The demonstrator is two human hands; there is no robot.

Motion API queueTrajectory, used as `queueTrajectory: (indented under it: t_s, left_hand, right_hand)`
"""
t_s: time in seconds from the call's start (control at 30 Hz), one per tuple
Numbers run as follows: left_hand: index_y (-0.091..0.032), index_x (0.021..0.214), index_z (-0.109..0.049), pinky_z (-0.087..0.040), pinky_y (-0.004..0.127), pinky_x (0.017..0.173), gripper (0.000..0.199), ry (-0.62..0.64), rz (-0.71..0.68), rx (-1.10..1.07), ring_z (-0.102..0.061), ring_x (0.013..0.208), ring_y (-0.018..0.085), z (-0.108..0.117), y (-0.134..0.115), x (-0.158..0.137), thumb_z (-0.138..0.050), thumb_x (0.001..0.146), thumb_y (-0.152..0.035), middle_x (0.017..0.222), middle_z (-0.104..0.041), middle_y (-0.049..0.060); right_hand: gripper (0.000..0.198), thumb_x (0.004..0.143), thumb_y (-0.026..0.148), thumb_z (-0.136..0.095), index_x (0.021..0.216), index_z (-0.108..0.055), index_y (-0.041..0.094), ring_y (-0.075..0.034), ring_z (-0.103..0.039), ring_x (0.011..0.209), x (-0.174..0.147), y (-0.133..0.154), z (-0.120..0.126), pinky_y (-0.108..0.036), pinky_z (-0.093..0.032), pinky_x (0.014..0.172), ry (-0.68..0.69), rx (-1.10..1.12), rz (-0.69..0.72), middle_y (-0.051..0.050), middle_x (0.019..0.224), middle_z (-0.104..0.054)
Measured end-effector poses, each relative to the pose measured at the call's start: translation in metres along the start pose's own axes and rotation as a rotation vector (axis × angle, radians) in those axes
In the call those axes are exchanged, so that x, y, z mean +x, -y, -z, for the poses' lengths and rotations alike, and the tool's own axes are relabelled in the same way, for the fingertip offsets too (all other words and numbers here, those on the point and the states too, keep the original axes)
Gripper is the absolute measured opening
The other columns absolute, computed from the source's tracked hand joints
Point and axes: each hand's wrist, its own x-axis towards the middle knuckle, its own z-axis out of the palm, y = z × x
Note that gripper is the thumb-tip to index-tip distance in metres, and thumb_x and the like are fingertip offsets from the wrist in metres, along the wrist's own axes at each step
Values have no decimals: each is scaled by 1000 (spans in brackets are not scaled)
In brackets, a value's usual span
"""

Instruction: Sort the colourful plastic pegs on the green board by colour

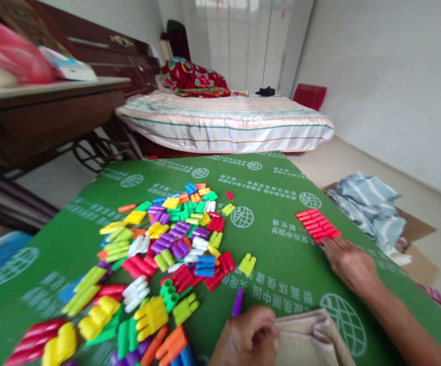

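On the right side of the board, my right hand (352, 264) reaches to a flat panel of red plastic building blocks (317, 224). Its fingers are closed together at the panel's near end, and the panel lies on the board. My left hand (247, 335) is curled closed at the bottom middle, beside a beige cloth (308, 340). What its fingers hold, if anything, is hidden. Just beyond its knuckles is a purple block (238, 302). To the left spreads a pile of bullet-shaped blocks (178, 231) in many colours, several joined in rows.
The blocks lie on a green printed board (266, 193). Past its right edge, striped blue cloth (365, 198) sits over cardboard. A bed (224, 122) stands behind the board. At the left is a dark wooden table (53, 109) with a red bag on top.
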Motion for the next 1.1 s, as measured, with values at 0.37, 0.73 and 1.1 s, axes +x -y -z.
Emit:
queueTrajectory:
  t_s: [0.37,0.73,1.1]
  left_hand:
    - [-19,79,-67,-41,18,52,22,-22,105,110,-61,60,11,-8,-17,-15,-52,65,-12,71,-70,-2]
    - [-17,109,-58,-49,37,93,29,-368,-256,711,-59,105,22,40,-23,-51,-48,83,-22,113,-65,9]
    - [-19,115,-58,-29,58,110,33,-474,-34,1000,-35,135,31,65,16,-87,-48,87,-33,144,-44,9]
  right_hand:
    - [39,90,41,-38,98,-68,19,-26,-69,66,-20,9,-1,-35,-52,51,-86,186,111,-11,93,-73]
    - [31,94,31,-39,104,-67,24,-15,-69,76,9,106,57,-25,-57,64,7,509,400,-4,96,-71]
    - [33,86,23,-47,115,-64,19,-23,-59,111,41,207,96,-39,-52,92,74,558,508,-10,124,-62]
